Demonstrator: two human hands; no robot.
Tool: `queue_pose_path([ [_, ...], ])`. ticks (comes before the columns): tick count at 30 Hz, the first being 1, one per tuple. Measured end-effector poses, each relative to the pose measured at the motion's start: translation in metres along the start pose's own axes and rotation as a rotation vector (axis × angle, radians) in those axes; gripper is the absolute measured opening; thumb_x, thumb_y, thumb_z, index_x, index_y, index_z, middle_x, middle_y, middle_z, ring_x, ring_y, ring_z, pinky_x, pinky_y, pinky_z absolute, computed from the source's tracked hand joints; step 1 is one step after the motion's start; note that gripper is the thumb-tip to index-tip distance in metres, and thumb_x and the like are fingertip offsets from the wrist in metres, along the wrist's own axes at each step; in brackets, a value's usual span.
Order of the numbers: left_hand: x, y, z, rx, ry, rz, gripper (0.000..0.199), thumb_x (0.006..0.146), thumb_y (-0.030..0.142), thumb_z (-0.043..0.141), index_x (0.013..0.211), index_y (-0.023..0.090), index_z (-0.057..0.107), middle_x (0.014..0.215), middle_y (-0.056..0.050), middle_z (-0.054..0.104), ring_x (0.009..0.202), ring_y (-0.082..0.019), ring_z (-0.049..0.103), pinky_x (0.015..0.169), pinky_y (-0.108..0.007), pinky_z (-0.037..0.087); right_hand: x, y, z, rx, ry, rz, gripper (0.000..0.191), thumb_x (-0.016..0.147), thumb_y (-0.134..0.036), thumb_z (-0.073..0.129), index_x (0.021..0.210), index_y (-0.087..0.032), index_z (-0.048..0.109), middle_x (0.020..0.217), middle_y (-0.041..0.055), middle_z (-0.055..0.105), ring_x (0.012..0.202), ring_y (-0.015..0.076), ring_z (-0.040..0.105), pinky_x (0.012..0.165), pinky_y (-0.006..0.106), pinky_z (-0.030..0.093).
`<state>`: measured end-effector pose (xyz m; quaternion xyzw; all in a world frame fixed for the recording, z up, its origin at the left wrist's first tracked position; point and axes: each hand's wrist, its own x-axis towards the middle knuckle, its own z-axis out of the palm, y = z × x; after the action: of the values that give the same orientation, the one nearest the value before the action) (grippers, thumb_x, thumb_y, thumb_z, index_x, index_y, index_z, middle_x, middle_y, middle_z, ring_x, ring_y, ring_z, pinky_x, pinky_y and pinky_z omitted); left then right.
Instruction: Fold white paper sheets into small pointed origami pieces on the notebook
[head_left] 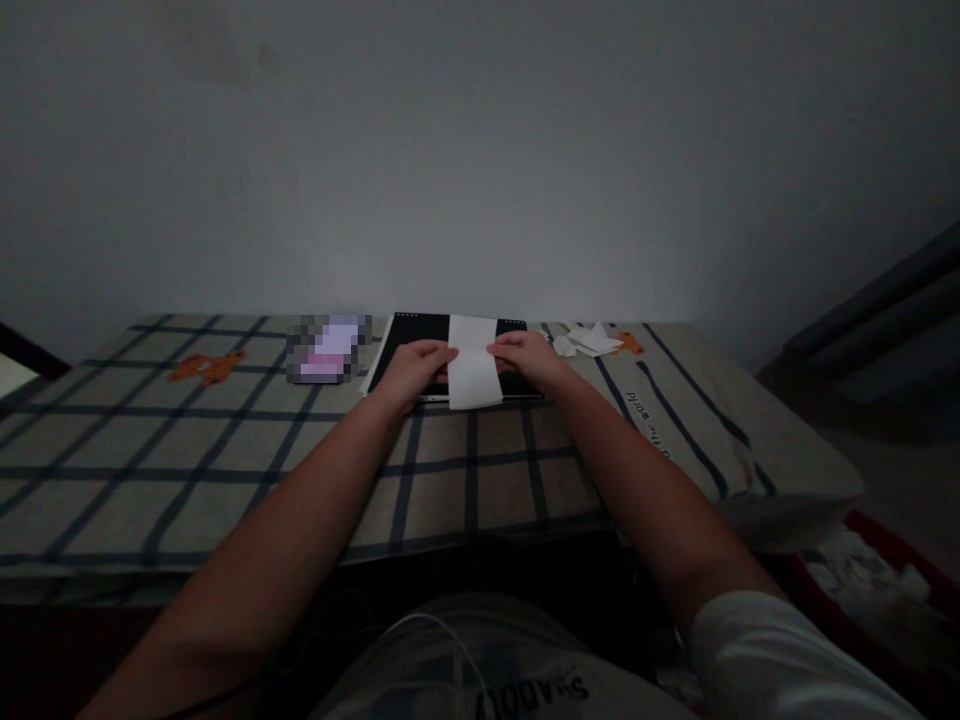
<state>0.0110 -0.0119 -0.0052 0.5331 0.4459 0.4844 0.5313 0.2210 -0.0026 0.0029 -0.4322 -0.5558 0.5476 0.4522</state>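
Observation:
A strip of white paper lies upright across a flat black item, which may be a folder or notebook with pale sheets under its left edge. My left hand pinches the strip's left edge between thumb and finger. On the other side, my right hand pinches the right edge at about the same height. Both hands rest over the black item, and their lower fingers are partly hidden beneath the paper.
A checked cloth covers the table, which stands against a grey wall. A blurred phone-like object lies at the left. Folded white paper pieces lie at the right. A red container with crumpled paper is at the lower right.

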Motion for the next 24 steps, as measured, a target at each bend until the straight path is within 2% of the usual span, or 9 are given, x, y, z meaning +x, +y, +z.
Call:
queue_pose_path([
  [4, 0.0004, 0.0003, 0.0003, 0.035, 0.054, 0.016, 0.021, 0.071, 0.032, 0.077, 0.082, 0.015, 0.071, 0.080, -0.004, 0.071, 0.066, -0.012, 0.062, 0.069, -0.028, 0.056, -0.0026, -0.0029, 0.0012, -0.004, 0.001, 0.000, 0.008, 0.077, -0.017, 0.073, 0.071, -0.016, 0.068, 0.065, -0.0004, 0.066, 0.060, 0.0085, 0.059, 0.062, 0.021, 0.054],
  [10, -0.0016, 0.0031, 0.0025, 0.006, 0.033, 0.007, 0.024, 0.070, 0.035, 0.078, 0.080, 0.015, 0.071, 0.082, -0.006, 0.073, 0.071, -0.015, 0.065, 0.071, -0.028, 0.056, -0.0044, -0.0042, 0.0013, -0.010, -0.022, 0.014, 0.008, 0.078, -0.012, 0.070, 0.071, -0.016, 0.069, 0.068, 0.0007, 0.069, 0.063, 0.0089, 0.061, 0.064, 0.021, 0.055],
  [17, -0.0019, 0.0032, 0.0025, 0.107, 0.121, 0.068, 0.024, 0.070, 0.035, 0.078, 0.082, 0.015, 0.072, 0.078, -0.005, 0.072, 0.067, -0.014, 0.063, 0.068, -0.028, 0.054, -0.0018, -0.0001, 0.0014, 0.015, -0.033, 0.030, 0.002, 0.078, -0.013, 0.071, 0.077, -0.016, 0.071, 0.074, 0.0023, 0.071, 0.067, 0.0101, 0.062, 0.070, 0.025, 0.057],
  [24, -0.0014, 0.0009, 0.0028, 0.029, 0.059, 0.062, 0.025, 0.070, 0.037, 0.077, 0.082, 0.015, 0.073, 0.085, -0.006, 0.074, 0.075, -0.017, 0.066, 0.072, -0.029, 0.055, -0.0006, 0.0011, 0.0000, 0.002, -0.008, -0.010, 0.004, 0.077, -0.015, 0.072, 0.073, -0.016, 0.070, 0.073, 0.0013, 0.070, 0.067, 0.0098, 0.061, 0.069, 0.024, 0.056],
])
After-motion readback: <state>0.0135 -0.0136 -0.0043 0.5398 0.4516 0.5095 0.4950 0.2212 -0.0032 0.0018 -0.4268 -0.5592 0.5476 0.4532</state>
